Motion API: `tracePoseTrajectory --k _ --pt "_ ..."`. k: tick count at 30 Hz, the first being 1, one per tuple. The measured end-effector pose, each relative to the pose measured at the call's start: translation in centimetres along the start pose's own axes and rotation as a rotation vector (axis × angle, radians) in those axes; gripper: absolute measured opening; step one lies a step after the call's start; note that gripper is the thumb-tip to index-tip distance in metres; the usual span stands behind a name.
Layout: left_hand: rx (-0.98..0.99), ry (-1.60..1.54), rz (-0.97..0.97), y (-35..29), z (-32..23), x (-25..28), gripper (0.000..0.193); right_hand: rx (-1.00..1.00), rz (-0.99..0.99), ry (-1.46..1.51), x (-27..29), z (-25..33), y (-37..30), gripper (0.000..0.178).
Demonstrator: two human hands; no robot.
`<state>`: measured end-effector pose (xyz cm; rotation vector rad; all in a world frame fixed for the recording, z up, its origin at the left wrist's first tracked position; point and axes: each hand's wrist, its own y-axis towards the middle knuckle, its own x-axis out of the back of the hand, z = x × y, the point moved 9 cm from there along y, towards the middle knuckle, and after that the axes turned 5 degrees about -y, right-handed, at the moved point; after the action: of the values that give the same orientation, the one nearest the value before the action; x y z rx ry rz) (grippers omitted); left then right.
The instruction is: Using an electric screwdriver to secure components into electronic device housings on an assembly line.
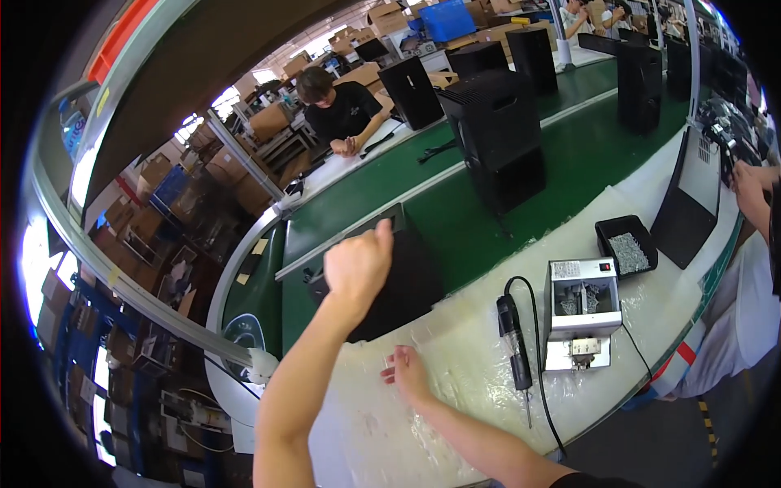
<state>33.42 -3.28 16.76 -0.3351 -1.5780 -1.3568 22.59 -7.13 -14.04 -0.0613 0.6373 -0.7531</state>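
Across the near side of the green conveyor lies a black speaker-like cabinet. My left hand is over its left part with the thumb stuck out. The other fingers are turned away from view, so whether they grip the cabinet cannot be told. Just off the cabinet's near edge, my right hand hovers low over the plastic-covered worktop. It is empty, with fingers apart and pointing left. To its right lies a black electric screwdriver with its bit toward me.
A metal screw feeder stands right of the screwdriver, beside a black tray of screws. Another black cabinet stands upright on the conveyor. A co-worker sits across the belt; another person's hand is at far right.
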Motion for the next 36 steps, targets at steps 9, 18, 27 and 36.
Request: tracePoseTrajectory --k 9,18,27,36 --pt "0.685 -0.827 -0.509 -15.1 17.7 8.3 0.051 0.251 -0.314 0.174 5.6 1.8 3.2 0.051" --pt "1.208 -1.665 -0.595 -41.9 17.8 6.9 0.048 0.452 -0.031 -0.073 3.3 11.3 -2.5 0.057" --pt "1.239 -2.049 -0.19 -55.8 26.3 0.4 0.047 0.657 -0.1 -0.551 4.8 12.9 -14.0 0.042" --pt "1.145 -2.176 0.166 -54.7 26.0 -2.0 0.046 0.306 -0.58 -1.702 15.3 16.6 -6.2 0.056"
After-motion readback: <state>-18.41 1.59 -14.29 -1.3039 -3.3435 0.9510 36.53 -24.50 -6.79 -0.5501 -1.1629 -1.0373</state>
